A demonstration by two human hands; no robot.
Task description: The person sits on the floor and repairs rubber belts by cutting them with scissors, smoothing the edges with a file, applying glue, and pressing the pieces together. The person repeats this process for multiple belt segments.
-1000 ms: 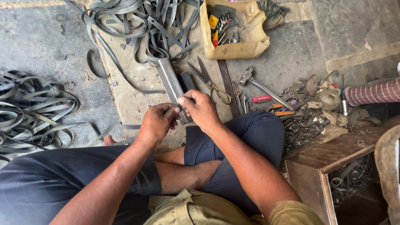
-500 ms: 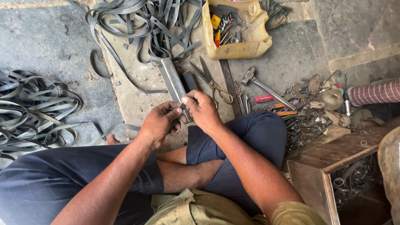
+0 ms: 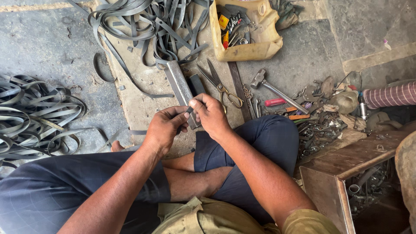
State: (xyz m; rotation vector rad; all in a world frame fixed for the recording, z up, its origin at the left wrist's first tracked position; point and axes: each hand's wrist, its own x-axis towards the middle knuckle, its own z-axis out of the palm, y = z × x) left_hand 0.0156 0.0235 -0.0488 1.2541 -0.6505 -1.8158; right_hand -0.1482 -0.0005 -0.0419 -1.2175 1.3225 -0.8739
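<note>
Head view: left hand (image 3: 164, 128) and right hand (image 3: 212, 115) meet over the near end of a metal bar (image 3: 181, 89). Fingers of both pinch a small dark strip (image 3: 189, 110) between them, just above the bar. Scissors (image 3: 221, 84) lie just beyond the right fingers; hammer (image 3: 271, 88) farther right. Rubber strips (image 3: 143, 26) heap beyond the bar; yellow tub (image 3: 251, 50) beyond-right.

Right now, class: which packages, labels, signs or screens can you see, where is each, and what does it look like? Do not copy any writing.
Cut-open plastic container: top centre on the floor, yellowish, boxy, holding tools.
Small packet: inside that container at its left, square, yellow with a red mark.
No signs or screens are in view.
</note>
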